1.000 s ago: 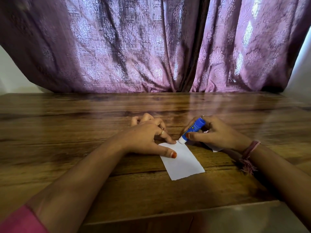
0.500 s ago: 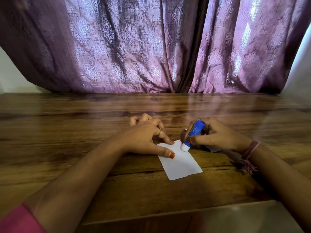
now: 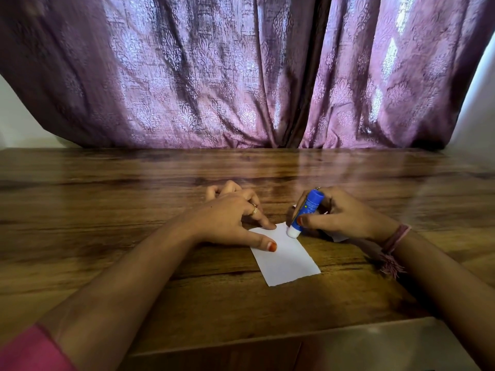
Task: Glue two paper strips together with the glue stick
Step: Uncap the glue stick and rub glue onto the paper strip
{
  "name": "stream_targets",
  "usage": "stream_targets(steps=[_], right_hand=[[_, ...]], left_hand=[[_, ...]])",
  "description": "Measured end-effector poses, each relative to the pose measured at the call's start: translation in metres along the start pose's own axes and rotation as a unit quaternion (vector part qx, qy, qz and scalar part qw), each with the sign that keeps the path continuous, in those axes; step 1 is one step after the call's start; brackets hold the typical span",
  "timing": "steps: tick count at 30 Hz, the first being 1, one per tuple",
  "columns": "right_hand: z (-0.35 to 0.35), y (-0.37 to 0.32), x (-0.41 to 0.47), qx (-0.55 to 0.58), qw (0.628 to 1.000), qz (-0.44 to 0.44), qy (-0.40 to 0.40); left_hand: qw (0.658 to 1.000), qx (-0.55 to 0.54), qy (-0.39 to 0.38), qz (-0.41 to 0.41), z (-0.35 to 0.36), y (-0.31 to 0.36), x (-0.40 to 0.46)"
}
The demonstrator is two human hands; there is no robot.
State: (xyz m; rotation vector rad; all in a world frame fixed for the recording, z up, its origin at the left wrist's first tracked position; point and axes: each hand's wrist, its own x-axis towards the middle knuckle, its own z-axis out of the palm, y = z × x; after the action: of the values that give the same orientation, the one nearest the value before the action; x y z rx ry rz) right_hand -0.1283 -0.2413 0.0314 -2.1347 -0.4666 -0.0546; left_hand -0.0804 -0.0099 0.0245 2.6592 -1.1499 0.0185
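Your left hand presses the white rectangular paper strip flat on the brown wooden table with straight thumb and forefinger. Your right hand grips the blue plastic glue stick, tilted, its white tip touching the strip's far edge.

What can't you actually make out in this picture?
- Head view: the second paper strip is mostly hidden under the right hand.
- The far corner of the white paper strip is covered by the left hand.
- The glue stick label is too small to read.
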Motion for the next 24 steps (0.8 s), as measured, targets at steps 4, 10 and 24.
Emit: stream_targets(steps=[4,10,24], right_hand=[[-0.0024,0.0003,-0.003,0.009,0.999,-0.01,-0.029],[-0.0052,0.0006,-0.0076,0.017,0.997,-0.026,-0.066],[-0.0059,0.0,-0.0064,0.029,0.994,-0.063,-0.085]], left_hand=[[1.0,0.001,-0.001,-0.002,0.0004,-0.0007,0.001],[1.0,-0.007,-0.003,-0.003,0.0001,-0.0012,0.0017],[1.0,-0.004,-0.004,-0.002,-0.0002,-0.001,0.0013]])
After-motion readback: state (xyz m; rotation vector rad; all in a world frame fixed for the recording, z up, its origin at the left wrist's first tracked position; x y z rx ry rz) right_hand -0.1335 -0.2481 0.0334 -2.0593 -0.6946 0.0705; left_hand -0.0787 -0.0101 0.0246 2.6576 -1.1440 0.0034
